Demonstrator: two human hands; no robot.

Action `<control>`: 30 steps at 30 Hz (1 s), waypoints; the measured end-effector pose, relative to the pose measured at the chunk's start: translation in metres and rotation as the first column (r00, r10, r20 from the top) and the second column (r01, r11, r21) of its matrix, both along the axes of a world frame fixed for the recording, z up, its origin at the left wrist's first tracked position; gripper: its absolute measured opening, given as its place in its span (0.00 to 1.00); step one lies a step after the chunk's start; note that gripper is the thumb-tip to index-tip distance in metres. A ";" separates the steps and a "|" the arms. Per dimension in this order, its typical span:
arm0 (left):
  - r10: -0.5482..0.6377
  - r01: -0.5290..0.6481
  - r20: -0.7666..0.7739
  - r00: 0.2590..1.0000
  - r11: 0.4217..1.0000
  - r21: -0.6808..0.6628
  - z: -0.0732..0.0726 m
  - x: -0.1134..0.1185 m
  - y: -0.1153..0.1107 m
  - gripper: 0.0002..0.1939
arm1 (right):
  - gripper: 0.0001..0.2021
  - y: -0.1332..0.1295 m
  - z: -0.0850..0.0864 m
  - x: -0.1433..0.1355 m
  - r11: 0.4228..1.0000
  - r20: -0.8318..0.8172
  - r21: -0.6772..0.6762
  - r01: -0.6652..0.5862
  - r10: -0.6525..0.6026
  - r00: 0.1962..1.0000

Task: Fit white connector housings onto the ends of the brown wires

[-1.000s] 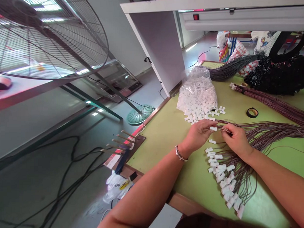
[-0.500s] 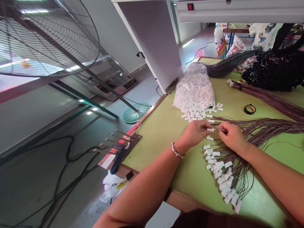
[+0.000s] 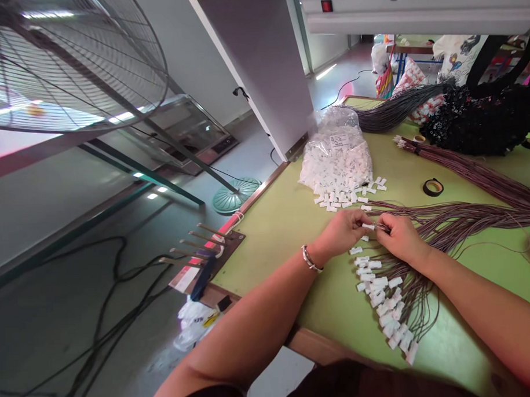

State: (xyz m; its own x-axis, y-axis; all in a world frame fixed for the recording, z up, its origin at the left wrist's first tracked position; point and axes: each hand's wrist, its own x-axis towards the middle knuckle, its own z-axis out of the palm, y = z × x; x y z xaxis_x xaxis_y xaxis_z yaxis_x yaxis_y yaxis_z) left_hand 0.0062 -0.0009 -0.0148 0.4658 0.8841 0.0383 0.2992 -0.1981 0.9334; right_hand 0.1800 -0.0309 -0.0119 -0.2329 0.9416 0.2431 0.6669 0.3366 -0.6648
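Note:
My left hand (image 3: 345,231), fingers pinched, grips a small white plastic connector (image 3: 369,226). Close to its right, my right hand (image 3: 399,235) is closed on a thin brown wire, whose tip meets the connector; how far it sits inside is too small to tell. Brown wires (image 3: 461,222) run rightward behind and under my right hand. Toward my body, a row of white connectors on wire ends (image 3: 384,304) fans out along the table. Just beyond my left hand, loose white connectors (image 3: 334,199) spill from a clear plastic bag (image 3: 338,155).
The green table (image 3: 270,239) carries a roll of black tape (image 3: 432,187), a tied brown wire bundle (image 3: 464,162), a dark wire bundle (image 3: 388,116) and a black sequined bag (image 3: 471,122). A pegged rack (image 3: 225,249) sits at the left edge. A fan (image 3: 73,66) stands left.
My right hand has moved slightly left, bringing the wire tip up to the connector in my left hand. The whole view has shifted a little.

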 end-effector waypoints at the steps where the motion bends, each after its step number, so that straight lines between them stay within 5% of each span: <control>1: -0.005 0.005 0.001 1.000 1.000 -0.003 0.000 0.000 0.000 0.05 | 0.06 0.000 0.000 0.000 1.000 0.005 0.000 -0.001 0.001 1.000; 12: 0.051 0.000 0.172 0.984 0.959 -0.283 0.000 0.002 -0.002 0.08 | 0.08 0.003 0.004 0.001 0.994 -0.058 -0.090 0.064 -0.069 0.996; 18: 0.027 0.002 0.136 0.990 0.978 -0.210 -0.003 0.000 -0.001 0.07 | 0.08 0.002 0.006 0.000 0.990 -0.098 -0.122 0.066 -0.078 0.992; 24: -0.037 0.040 -0.024 0.999 0.987 0.157 0.001 0.003 -0.003 0.01 | 0.09 0.002 0.004 0.000 0.991 -0.086 -0.133 0.032 -0.044 0.995; 30: -0.014 0.014 -0.015 1.000 0.999 -0.046 0.002 0.005 -0.004 0.04 | 0.09 0.004 0.001 0.001 0.988 -0.102 -0.151 0.041 -0.057 0.993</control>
State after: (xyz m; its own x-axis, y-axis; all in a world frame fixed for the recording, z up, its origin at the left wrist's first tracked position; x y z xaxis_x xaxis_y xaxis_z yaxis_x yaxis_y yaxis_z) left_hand 0.0113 -0.0052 -0.0126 0.4783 0.8782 -0.0093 0.3108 -0.1593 0.9370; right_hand 0.1813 -0.0273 -0.0112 -0.1662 0.9787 0.1202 0.6033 0.1974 -0.7727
